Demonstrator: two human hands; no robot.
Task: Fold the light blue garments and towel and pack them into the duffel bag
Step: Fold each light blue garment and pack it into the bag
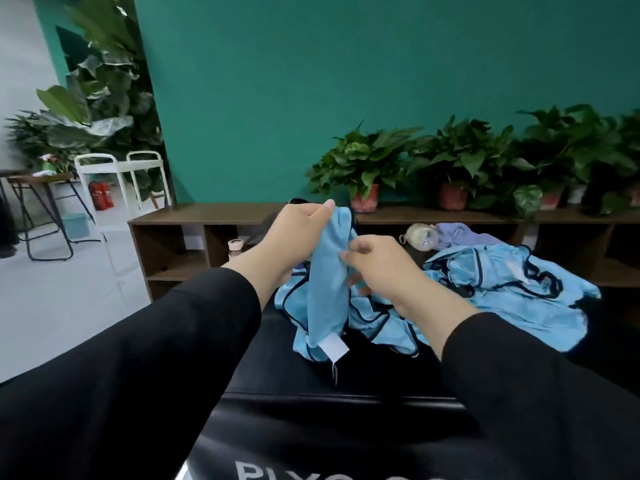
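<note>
A light blue garment (327,292) with dark piping and a white label hangs lifted above a black surface (346,368). My left hand (298,233) grips its top edge. My right hand (381,268) pinches the cloth just to the right, a little lower. A second light blue garment (512,289) with dark trim lies crumpled on the right of the surface. A pale lilac cloth (460,235) lies behind it. A dark object (263,230) shows partly behind my left hand; I cannot tell whether it is the duffel bag.
A low brown shelf unit (207,216) runs along the green wall, with potted plants (363,168) on top. A clear bottle (420,237) lies near the lilac cloth. A small jar (236,245) stands left of my hands. White carts (117,178) and a stool stand far left.
</note>
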